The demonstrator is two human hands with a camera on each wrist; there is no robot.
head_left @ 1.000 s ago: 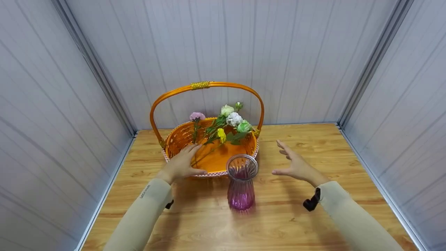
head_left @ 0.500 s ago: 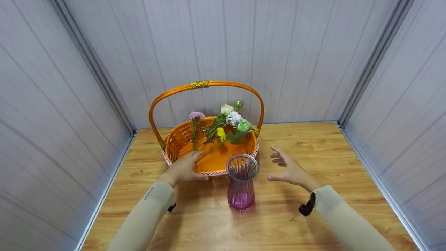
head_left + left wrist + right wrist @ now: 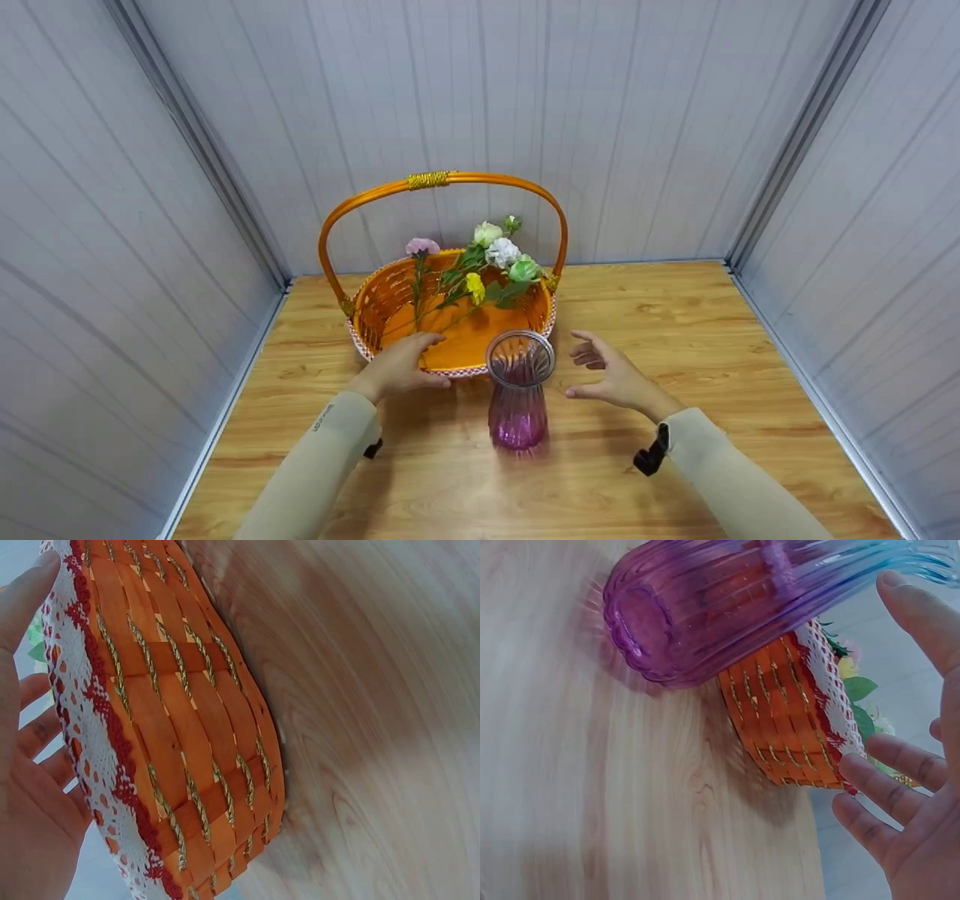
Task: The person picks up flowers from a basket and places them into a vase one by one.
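A ribbed glass vase (image 3: 519,409), clear at the top and purple-pink at the base, stands upright on the wooden table. Behind it sits an orange woven basket (image 3: 180,712) with a tall handle and lace-trimmed rim. My left hand (image 3: 397,367) is at the basket's front left rim, fingers apart from the thumb, holding nothing; whether it touches the rim I cannot tell. To the right of the vase, my right hand (image 3: 619,382) hovers with fingers spread and loosely bent, not touching the glass. Pink (image 3: 422,246), white (image 3: 502,253), pale green (image 3: 525,268) and yellow (image 3: 475,288) flowers lean in the basket.
Grey panel walls (image 3: 480,97) enclose the table (image 3: 660,300) at the back and both sides. The basket's arched handle (image 3: 517,180) rises high above the flowers. A dark strap (image 3: 651,450) sits on the right wrist.
My right hand has moved left and nearer, closer to the vase. My left hand has shifted slightly toward me, its fingers drawn back from inside the basket. Vase, basket and flowers stay put.
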